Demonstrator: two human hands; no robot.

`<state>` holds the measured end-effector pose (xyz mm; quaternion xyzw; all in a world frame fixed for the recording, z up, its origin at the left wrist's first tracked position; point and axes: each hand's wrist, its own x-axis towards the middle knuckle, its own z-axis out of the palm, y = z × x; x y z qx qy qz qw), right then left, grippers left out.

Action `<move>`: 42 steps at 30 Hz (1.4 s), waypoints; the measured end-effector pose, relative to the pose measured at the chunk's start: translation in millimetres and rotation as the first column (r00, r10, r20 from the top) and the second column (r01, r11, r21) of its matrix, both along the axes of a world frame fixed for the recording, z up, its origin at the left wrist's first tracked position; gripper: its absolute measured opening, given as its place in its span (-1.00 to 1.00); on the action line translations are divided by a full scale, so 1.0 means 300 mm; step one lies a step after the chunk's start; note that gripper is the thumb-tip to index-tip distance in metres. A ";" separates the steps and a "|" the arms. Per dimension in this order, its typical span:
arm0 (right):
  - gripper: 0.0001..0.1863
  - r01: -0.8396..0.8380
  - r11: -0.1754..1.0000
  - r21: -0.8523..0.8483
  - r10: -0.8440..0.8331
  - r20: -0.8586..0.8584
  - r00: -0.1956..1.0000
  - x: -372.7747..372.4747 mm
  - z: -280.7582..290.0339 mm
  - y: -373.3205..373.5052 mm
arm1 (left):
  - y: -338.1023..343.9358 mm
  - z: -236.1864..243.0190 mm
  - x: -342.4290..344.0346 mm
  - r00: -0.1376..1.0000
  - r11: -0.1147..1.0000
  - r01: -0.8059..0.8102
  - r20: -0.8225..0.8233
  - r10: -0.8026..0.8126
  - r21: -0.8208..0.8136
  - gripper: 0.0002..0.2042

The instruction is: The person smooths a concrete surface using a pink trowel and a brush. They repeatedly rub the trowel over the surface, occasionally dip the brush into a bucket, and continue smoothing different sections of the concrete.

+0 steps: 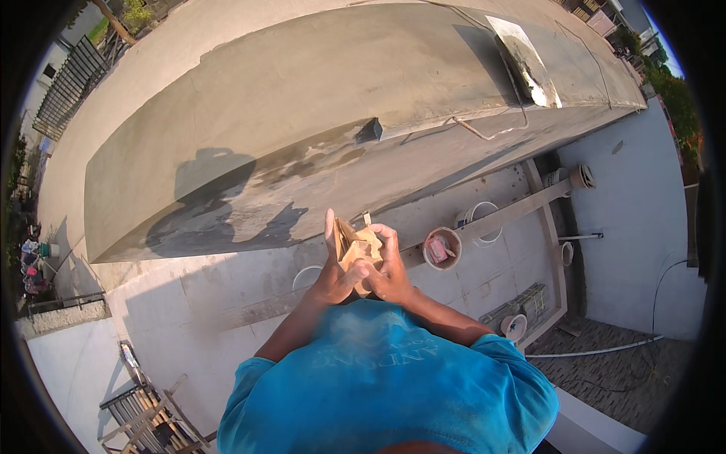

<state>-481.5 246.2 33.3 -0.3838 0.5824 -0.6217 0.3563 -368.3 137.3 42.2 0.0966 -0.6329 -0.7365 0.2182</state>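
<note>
My left hand [334, 274] and my right hand [387, 274] are together in front of my chest. Between them they grip a tan, crumpled packet [361, 246] that looks like folded paper. Its top edges stand up between the fingers, and a darker flap shows on the left side. The left index finger stretches up along the packet, while the right fingers curl over its other side and a thumb presses across the front. A small pale piece sticks up near the right fingertips, too small to name. What lies inside the packet is hidden.
Ahead is a plastered, curved concrete ledge [302, 91] with a white board [522, 60] and a bent rod [484, 136] on it. A wooden plank [514, 214] runs below, beside a bucket with a pink thing [454, 261] and a white bucket [484, 238]. Bamboo poles [144, 412] are lower left.
</note>
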 end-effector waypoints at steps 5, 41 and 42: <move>-0.53 -0.310 0.947 0.088 0.282 0.236 0.930 -0.019 0.007 -0.037 | -0.002 -0.038 0.080 0.982 0.982 -0.187 -0.025 0.187 -0.005 0.33; -0.53 0.186 0.905 0.382 0.394 -0.919 -0.029 0.153 0.860 -1.200 | -0.235 -0.663 1.477 0.347 0.723 -0.560 0.677 0.649 -0.405 -0.62; -0.51 0.095 0.931 0.352 0.359 -0.931 -0.071 0.241 0.828 -1.246 | -0.235 -0.678 1.478 0.350 0.731 -0.550 0.684 0.641 -0.403 -0.62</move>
